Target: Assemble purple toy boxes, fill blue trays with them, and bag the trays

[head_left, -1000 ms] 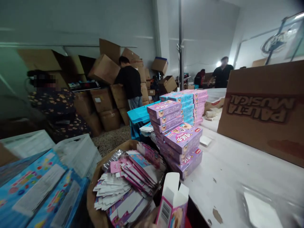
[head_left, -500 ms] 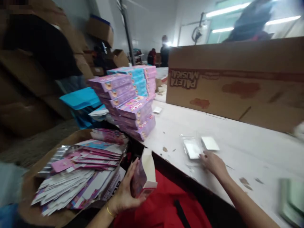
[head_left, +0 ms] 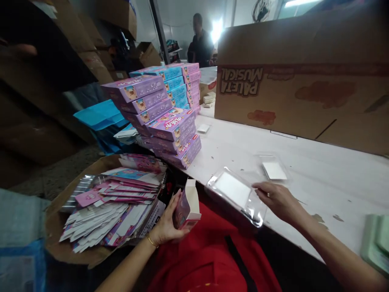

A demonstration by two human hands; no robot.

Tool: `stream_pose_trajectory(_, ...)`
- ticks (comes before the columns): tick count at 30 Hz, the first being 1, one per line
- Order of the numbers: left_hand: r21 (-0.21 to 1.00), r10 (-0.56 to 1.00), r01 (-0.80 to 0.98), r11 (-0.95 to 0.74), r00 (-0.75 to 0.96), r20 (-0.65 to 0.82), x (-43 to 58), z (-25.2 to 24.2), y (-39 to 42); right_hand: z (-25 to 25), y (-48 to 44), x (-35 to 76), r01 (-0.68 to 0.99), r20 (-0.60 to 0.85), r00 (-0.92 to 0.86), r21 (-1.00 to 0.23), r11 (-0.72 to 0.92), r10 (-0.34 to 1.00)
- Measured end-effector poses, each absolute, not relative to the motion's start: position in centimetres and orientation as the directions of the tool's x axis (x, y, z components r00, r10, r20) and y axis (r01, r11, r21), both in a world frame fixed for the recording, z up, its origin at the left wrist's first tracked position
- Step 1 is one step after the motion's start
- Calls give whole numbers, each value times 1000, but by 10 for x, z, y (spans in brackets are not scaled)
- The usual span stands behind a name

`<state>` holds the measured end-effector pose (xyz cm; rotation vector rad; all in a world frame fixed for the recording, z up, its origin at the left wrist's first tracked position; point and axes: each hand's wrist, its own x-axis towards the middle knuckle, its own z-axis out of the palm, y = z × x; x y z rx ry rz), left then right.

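My left hand [head_left: 166, 224] is closed round a small purple carton [head_left: 186, 209] with its white top flap standing open, held over my red lap. My right hand [head_left: 277, 199] grips the edge of a clear plastic tray [head_left: 235, 194] with a white card inside, lifted and tilted at the front edge of the white table [head_left: 319, 178]. A second clear tray with a white card [head_left: 274, 170] lies flat on the table just beyond my right hand.
Stacks of purple and blue boxes [head_left: 164, 111] stand at the table's left end. A brown carton of flat box blanks [head_left: 112, 202] sits at my left. A large "PALETA MUSICAL" cardboard box [head_left: 298, 93] walls the table's far side. A person [head_left: 199, 40] stands far back.
My right hand has taken hold of the clear tray and lifted it off the table toward me. The view has swung right and down; my left hand keeps the carton.
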<state>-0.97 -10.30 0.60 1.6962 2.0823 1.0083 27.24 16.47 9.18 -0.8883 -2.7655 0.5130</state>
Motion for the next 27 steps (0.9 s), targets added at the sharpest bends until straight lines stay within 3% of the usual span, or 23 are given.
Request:
stream_pose_trajectory(4, 673, 956, 739, 27, -216, 200, -14, 5, -89, 123, 145, 254, 375, 118, -896, -312, 873, 427)
stream_pose_trajectory(17, 609, 987, 789, -83, -17, 157, -18, 25, -69, 155, 146, 232, 143, 66, -987, -48, 988, 146)
stream_pose_trajectory(22, 548, 985, 826, -134, 48, 167, -18, 33, -63, 165, 138, 214, 99, 39, -994, 12, 995, 98)
stream_pose_trajectory(27, 555, 975, 803, -218, 156, 158, -2, 37, -57, 149, 123, 188, 100, -40, -994, -34, 994, 98)
